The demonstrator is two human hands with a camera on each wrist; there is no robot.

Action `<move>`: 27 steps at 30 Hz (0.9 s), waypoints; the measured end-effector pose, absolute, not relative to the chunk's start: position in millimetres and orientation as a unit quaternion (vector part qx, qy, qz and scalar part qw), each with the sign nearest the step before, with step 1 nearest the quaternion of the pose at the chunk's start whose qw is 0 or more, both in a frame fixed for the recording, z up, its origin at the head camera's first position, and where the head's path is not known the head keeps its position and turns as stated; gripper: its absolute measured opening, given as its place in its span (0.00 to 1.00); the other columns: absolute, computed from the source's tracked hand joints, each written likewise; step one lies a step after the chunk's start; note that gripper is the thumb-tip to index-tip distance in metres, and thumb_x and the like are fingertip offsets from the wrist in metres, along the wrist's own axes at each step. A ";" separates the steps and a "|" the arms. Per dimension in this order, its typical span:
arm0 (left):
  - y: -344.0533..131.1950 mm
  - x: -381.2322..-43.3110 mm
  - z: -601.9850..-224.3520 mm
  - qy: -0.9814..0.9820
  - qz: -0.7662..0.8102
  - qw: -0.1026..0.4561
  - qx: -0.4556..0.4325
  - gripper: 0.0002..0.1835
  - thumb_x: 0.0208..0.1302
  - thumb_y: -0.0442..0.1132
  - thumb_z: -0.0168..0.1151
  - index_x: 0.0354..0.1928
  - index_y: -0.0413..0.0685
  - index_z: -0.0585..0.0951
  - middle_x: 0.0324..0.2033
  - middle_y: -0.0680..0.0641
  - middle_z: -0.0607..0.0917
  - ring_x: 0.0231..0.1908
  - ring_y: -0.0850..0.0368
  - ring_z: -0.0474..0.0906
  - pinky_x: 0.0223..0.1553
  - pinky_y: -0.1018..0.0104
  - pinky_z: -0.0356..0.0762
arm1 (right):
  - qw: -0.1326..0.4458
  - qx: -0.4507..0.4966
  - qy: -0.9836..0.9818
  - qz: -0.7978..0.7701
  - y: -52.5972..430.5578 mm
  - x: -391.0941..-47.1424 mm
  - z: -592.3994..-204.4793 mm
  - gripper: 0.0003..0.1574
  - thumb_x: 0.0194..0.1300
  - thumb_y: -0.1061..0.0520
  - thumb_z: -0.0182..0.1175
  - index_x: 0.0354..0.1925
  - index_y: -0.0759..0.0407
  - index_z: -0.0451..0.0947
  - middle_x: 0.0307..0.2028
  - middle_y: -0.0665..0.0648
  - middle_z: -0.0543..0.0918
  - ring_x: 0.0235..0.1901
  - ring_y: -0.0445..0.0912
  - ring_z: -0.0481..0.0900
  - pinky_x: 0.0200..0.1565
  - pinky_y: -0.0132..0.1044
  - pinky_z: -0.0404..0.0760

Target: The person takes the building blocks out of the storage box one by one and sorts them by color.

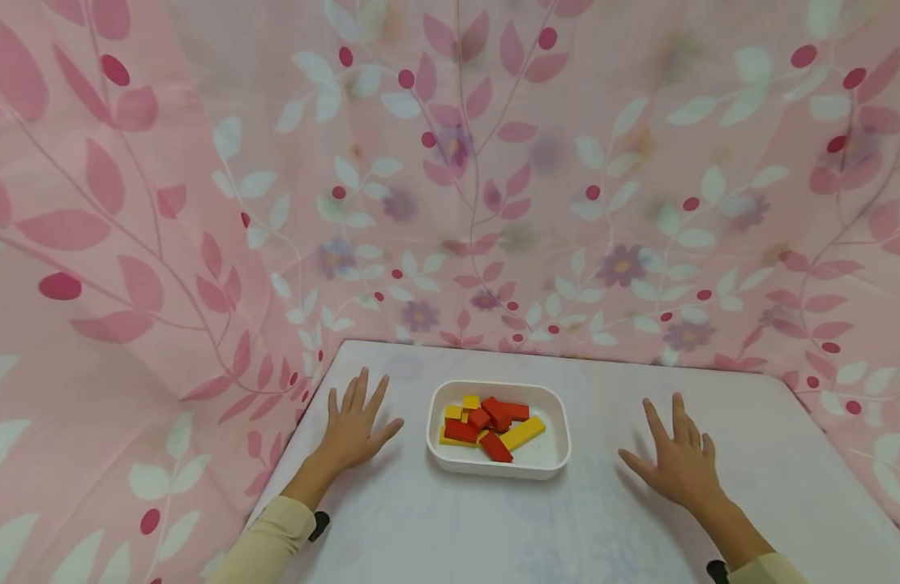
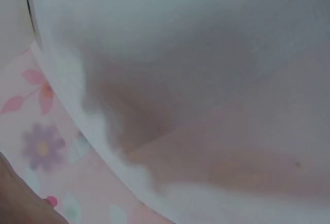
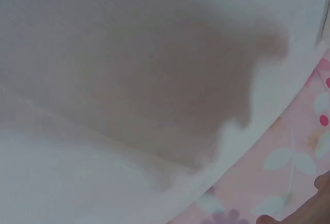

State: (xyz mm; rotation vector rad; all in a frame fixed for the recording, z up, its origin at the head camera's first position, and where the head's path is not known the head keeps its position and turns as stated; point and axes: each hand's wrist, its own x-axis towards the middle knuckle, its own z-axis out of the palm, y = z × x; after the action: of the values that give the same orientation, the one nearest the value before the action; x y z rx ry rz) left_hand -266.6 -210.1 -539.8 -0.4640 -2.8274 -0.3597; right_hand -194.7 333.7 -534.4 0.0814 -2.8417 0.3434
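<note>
A white rectangular tray with rounded corners stands near the middle of the table, holding several red blocks and yellow blocks in a loose pile. To its left hovers my left hand, fingers spread, holding nothing. My right hand is off to the tray's right, its fingers also spread and nothing in them. Neither hand touches the tray. In the left wrist view, only part of the left hand shows at the lower left corner; fingers of the right hand show at the lower right of the right wrist view.
The table has a white cover. Pink floral cloth hangs behind it and along the left and right sides. Both wrist views show shadows on the white cover. A dark strap piece sits at the left cuff.
</note>
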 end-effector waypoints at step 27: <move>-140.3 -277.1 -520.9 -0.957 -0.143 0.064 -0.242 0.59 0.57 0.78 0.49 0.80 0.55 0.40 0.79 0.44 0.41 0.78 0.43 0.42 0.72 0.29 0.37 | 0.154 0.050 -0.977 0.141 287.7 -216.0 -505.8 0.66 0.56 0.35 0.68 0.79 0.52 0.42 0.77 0.73 0.36 0.65 0.78 0.57 0.60 0.78 0.59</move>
State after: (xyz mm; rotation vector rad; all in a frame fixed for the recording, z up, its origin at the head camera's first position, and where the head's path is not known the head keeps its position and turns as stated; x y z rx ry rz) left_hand -277.1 -140.3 -520.9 -0.7315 -2.8914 -0.4316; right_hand -216.0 287.7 -505.8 0.1433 -2.8003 0.4050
